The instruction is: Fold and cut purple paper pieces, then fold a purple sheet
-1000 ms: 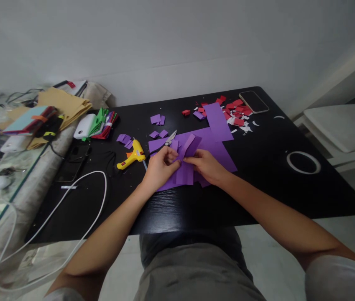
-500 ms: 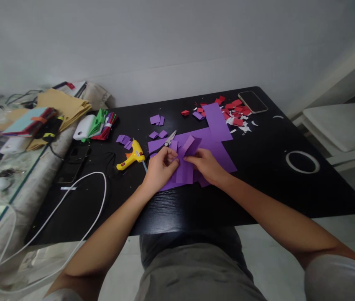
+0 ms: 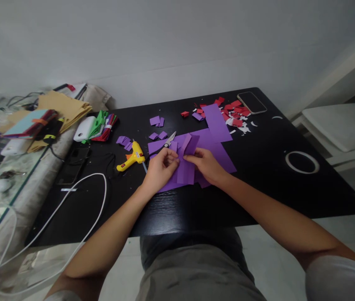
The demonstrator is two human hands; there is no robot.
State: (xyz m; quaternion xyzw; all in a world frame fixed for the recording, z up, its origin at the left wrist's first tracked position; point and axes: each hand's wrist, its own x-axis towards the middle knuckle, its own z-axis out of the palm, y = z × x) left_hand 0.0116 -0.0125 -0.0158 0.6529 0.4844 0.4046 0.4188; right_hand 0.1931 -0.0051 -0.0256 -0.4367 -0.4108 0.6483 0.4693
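Plain pale wall [image 3: 177, 54] stands behind a black table [image 3: 259, 200], which serves as the working surface. I monitor a single view, the head camera.

Head view, working area: folded purple paper [image 3: 185, 172] is located between both hands, near the front edge of the table and above a large purple sheet [image 3: 226, 156]. I observe the right hand [image 3: 207, 166] grasping it, thumb on the near face. At the left side of the paper, the left hand [image 3: 161, 169] has its fingers curled; I cannot tell whether they pinch the paper or only touch it.

Change noted: compared with half a second ago, the raised flap [image 3: 190, 143] presents a narrower face and appears to stand steeper. Both hands remain in nearly the same position. I judge that the fold is being adjusted, with the paper not yet released.

Head view, surroundings: scissors [image 3: 170, 140] lie just beyond the left hand. A yellow glue gun [image 3: 136, 154] rests left of them, near small purple pieces [image 3: 124, 141]. Red paper scraps [image 3: 236, 104] are scattered at the far right, beside a smartphone [image 3: 252, 102].
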